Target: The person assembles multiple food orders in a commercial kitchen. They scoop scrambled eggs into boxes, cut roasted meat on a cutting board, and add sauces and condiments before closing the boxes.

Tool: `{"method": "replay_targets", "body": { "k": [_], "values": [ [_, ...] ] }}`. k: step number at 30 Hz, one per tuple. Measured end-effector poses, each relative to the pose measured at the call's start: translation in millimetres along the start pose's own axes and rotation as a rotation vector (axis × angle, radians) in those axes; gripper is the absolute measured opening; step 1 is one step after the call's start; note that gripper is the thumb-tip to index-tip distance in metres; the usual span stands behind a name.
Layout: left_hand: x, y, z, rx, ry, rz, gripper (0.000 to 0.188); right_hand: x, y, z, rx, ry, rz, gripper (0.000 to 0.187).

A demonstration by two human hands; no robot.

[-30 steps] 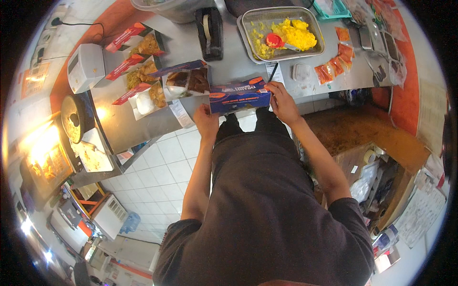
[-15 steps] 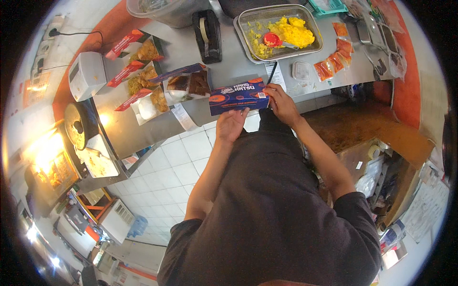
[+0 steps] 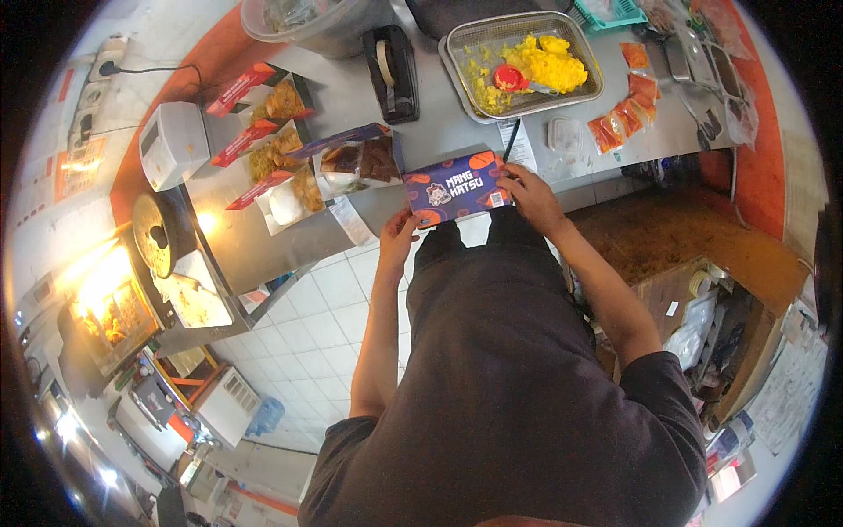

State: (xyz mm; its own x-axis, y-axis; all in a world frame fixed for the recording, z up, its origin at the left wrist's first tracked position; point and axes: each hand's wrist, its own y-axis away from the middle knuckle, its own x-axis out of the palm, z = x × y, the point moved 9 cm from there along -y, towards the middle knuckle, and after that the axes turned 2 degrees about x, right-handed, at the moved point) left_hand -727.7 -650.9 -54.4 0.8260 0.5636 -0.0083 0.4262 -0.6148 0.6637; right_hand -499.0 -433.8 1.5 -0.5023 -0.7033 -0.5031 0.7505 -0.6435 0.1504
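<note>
A dark blue paper food box (image 3: 452, 186) with orange patterns is at the counter's front edge, its printed broad face turned up toward me. My left hand (image 3: 399, 235) grips its lower left corner between thumb and fingers. At the right edge, my right hand (image 3: 532, 198) is closed on the box. A thin black pen-like stick (image 3: 513, 140) juts up beside the right fingers; whether they hold it is unclear. Left of the box stands an open box (image 3: 360, 162) with dark brown food and something white. Beyond the right hand lies a paper slip (image 3: 522, 151).
Several open red-trimmed boxes (image 3: 272, 145) with fried food and rice stand left. Behind are a tape dispenser (image 3: 391, 75) and a metal tray (image 3: 457, 48) of yellow food with a red scoop. Sauce packets (image 3: 623, 121) and a clear small container (image 3: 563, 134) lie right.
The blue box has tilted so its broad printed face shows instead of a narrow side. My left hand has shifted from beneath it to its lower left corner.
</note>
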Motion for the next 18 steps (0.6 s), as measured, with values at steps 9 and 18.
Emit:
{"method": "replay_targets", "body": {
  "k": [9,18],
  "values": [
    [15.0,1.2,-37.2,0.437,-0.519,-0.093,0.041,16.9,17.8,4.0,-0.023,-0.102,-0.054,0.047],
    [22.7,-16.3,-28.5,0.315,-0.46,-0.108,0.045,26.9,13.9,-5.9,0.103,-0.079,-0.14,0.053]
  ]
}}
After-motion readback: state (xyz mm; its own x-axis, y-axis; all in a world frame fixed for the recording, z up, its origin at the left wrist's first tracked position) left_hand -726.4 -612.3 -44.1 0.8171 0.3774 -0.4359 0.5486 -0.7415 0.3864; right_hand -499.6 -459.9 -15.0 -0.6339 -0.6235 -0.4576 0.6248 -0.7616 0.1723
